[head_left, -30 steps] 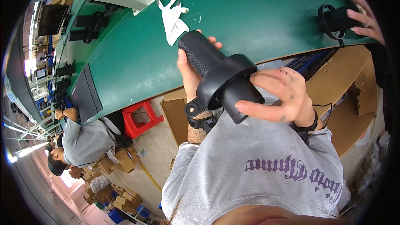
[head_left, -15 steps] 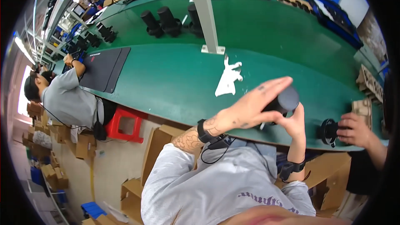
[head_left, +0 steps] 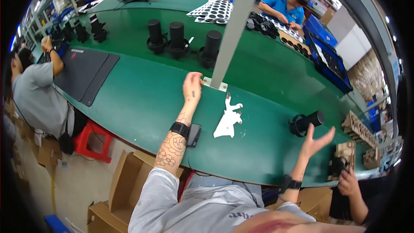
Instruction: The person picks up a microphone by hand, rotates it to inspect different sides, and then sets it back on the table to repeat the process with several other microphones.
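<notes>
My left hand (head_left: 192, 89) is over the green bench (head_left: 142, 108), left of the grey post's foot. Its fingers are loosely bent and nothing shows in them. Beyond it stand several black cylinders on wider ringed bases, the nearest black cylinder (head_left: 212, 45) partly behind the post. My right hand (head_left: 315, 143), thumb and fingers spread, holds nothing. Just beyond it a similar black cylindrical part (head_left: 307, 123) sits on the bench, its top leaning right in the picture. A white glove (head_left: 227, 123) lies flat between my hands.
A grey post (head_left: 235, 30) rises from the bench. Dark mats (head_left: 84, 73) lie at left, beside a seated person. At right a co-worker's hand (head_left: 348, 183) holds a black part by a cardboard tray (head_left: 345, 153). Another person in blue (head_left: 280, 6) works across the bench.
Both hands have come apart and off the black cylinder, which now sits on the bench. My left hand has moved left and away from me. The view has shifted.
</notes>
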### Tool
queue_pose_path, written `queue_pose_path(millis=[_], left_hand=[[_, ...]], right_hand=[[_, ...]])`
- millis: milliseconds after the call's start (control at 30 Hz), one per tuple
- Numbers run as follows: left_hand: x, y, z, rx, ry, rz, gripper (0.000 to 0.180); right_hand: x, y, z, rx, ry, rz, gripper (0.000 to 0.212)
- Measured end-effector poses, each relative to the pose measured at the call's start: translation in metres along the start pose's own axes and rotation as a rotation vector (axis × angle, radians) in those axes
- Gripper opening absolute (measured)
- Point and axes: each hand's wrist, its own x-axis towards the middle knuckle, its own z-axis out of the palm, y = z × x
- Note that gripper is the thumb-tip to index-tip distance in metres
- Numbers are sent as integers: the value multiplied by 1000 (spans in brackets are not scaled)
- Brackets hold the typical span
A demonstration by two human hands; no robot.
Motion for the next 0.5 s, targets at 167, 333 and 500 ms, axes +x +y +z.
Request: queue_pose_path(millis=[167,333,500], left_hand=[[-15,24,17,423,-98,63,30],[-19,16,3,505,-127,154,25],[-21,27,19,493,-206,155,21]], right_hand=[[41,-111,4,881,-277,-15,37],[56,-212,123,1001,-656,-43,38],[67,-233,262,851,-913,-370,76]])
